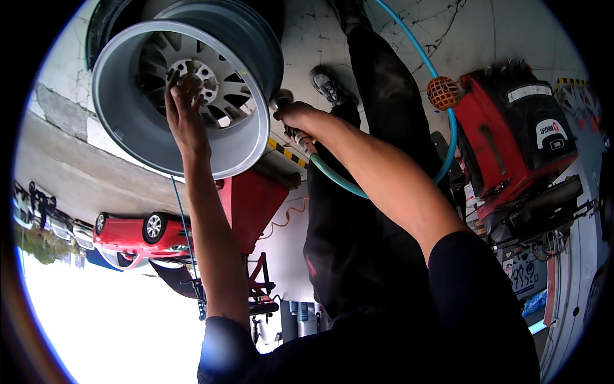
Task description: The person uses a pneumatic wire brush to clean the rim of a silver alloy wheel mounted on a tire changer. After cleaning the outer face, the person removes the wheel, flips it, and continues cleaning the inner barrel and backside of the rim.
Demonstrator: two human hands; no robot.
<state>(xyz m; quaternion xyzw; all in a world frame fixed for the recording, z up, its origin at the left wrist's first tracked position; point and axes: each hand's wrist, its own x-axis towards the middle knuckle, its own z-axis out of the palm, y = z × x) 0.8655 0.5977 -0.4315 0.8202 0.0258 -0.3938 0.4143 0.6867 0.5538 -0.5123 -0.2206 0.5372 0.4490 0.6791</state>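
A grey alloy wheel rim point(182, 168), with no tyre on it, lies tilted at the upper left, its hollow barrel facing me. Inside the barrel, my left hand point(185, 105) reaches towards the hub and spokes. Its fingers are stretched out, slightly blurred, and hold nothing that I can see; whether they touch the hub is unclear. Just right of the rim, my right hand point(298, 121) is closed round an air tool point(281, 100) with a round metallic head. From its rear end, a teal air hose point(339, 182) runs under my right forearm.
The hose carries an orange perforated ball point(443, 93) at the right. Beyond it stands a red and black workshop machine point(505, 128). A dark tyre point(102, 32) lies behind the rim. A red cabinet-like body point(254, 201) and a parked red car point(144, 232) appear at the left.
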